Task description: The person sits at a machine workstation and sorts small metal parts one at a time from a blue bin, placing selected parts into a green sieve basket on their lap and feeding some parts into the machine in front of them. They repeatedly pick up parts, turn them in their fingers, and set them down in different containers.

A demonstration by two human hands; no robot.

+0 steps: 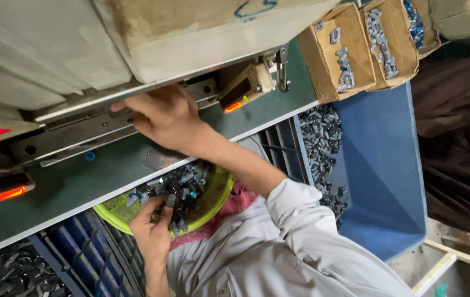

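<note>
Head view, looking down over a pale grey shirt sleeve (306, 242): nearest the body, the left hand (155, 228) rests in a shallow yellow-green basket (216, 201), its fingers curled down among a heap of small metal parts (182, 190), some with blue ends; whether it has pinched any one piece cannot be told. The basket sits on the lap, half under the edge of a green worktop (108, 176). Beside it on the person's left stands a dark blue slatted crate (89, 253), and on the other side a blue plastic bin (383, 165) holds a drift of grey metal pieces along one wall. Further out, the right hand (160, 115) reaches across the worktop to a metal rail (81, 129) of the machine, fingertips pressed to the rail, fingers close together; nothing can be seen in its hold. Just past it a small box with an orange light (243, 88) sits on the worktop. Farthest off, open cardboard boxes (323, 60) carry rows of small silver parts.
</note>
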